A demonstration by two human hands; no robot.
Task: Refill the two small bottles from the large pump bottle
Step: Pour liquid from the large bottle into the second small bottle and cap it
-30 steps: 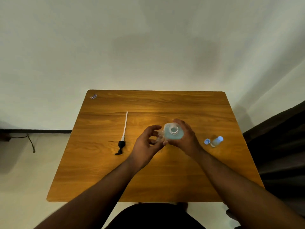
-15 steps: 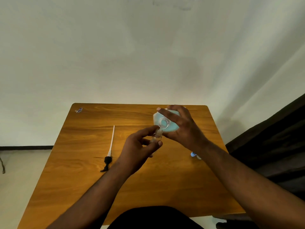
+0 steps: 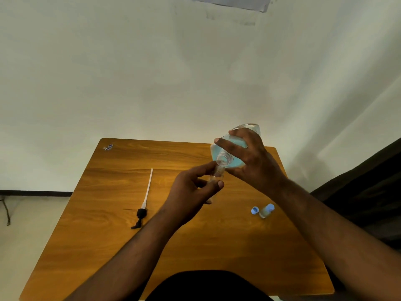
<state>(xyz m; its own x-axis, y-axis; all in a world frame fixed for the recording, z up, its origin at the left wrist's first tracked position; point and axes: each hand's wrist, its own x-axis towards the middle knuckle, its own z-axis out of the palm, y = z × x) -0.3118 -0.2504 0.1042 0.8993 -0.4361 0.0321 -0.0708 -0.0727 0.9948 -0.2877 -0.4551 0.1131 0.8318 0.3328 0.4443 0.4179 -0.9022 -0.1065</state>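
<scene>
Far left on the counter (image 3: 91, 235): a small wrapper-like scrap (image 3: 108, 147) near the back corner, too small to identify. Further right, the pump head with its long white tube (image 3: 145, 200), lying flat, well apart from the hands.

Middle: left hand (image 3: 191, 196), grip closed around a small clear bottle (image 3: 217, 175), thumb and fingers pinching its body, mouth turned upward. Liquid level inside not readable. Directly above, the large bottle (image 3: 230, 148) with blue liquid, pump removed, tilted neck-down so its open mouth meets or nearly meets the small bottle's mouth; contact not clear. Right hand (image 3: 253, 161), grip wrapped firmly round the large bottle's body, forefinger stretched across its shoulder.

Right: loose blue cap (image 3: 255, 210) on the counter, just beside the second small bottle (image 3: 266, 210), capped in blue, lying on its side.

Judged step: pouring into the first small bottle. To do it well: keep the two mouths lined up and close, tip the large bottle slowly for a thin stream, hold the small bottle upright and steady, watch the level and ease back before the brim. Main risk: a wide neck over a narrow one, so a quick tilt likely spills over the left fingers and counter.
</scene>
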